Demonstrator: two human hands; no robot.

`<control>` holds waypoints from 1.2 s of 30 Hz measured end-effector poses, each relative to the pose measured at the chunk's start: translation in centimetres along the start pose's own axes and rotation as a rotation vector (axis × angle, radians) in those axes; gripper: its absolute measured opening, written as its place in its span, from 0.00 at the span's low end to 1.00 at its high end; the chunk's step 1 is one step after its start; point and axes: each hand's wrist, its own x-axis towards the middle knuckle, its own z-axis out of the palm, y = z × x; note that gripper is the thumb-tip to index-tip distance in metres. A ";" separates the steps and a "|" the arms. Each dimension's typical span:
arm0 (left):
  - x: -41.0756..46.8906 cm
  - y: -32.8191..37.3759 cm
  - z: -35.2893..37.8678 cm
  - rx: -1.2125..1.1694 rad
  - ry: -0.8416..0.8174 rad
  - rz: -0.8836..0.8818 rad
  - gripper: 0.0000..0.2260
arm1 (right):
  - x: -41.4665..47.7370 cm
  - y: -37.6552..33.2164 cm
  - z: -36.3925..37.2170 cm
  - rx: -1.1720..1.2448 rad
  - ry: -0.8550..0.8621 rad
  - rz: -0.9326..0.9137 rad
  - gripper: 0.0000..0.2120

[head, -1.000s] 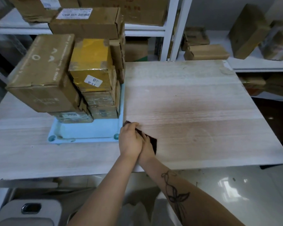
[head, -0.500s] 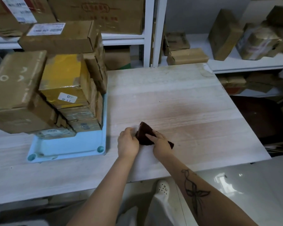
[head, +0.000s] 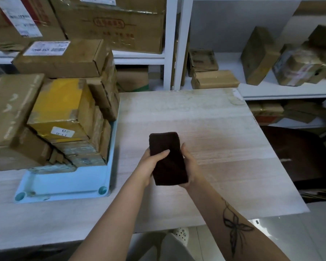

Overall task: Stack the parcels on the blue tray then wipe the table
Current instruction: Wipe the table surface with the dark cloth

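A folded dark brown cloth (head: pixel 167 159) is held up over the middle of the pale wooden table (head: pixel 224 147). My left hand (head: pixel 149 166) grips its left edge, thumb lying across the front. My right hand (head: pixel 189 162) holds its right edge from behind. To the left, the blue tray (head: pixel 73 187) carries a tall stack of cardboard parcels (head: pixel 64 110), one wrapped in yellow tape (head: pixel 58 102), another leaning at the far left (head: pixel 9 117).
White shelving (head: pixel 171 44) behind the table is filled with more cardboard boxes (head: pixel 111 23). Lower shelves at the right hold several parcels (head: pixel 260 55). A dark chair (head: pixel 297 157) stands off the table's right edge. The table's front edge is near my body.
The cloth lay on the table under both hands; now it is folded into a rectangle and lifted off the surface, held between both hands. The view has moved closer.
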 end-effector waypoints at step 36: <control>-5.7 2.2 -10.9 0.306 0.130 -0.008 0.45 | 1.8 0.5 8.4 -0.899 0.033 0.065 0.18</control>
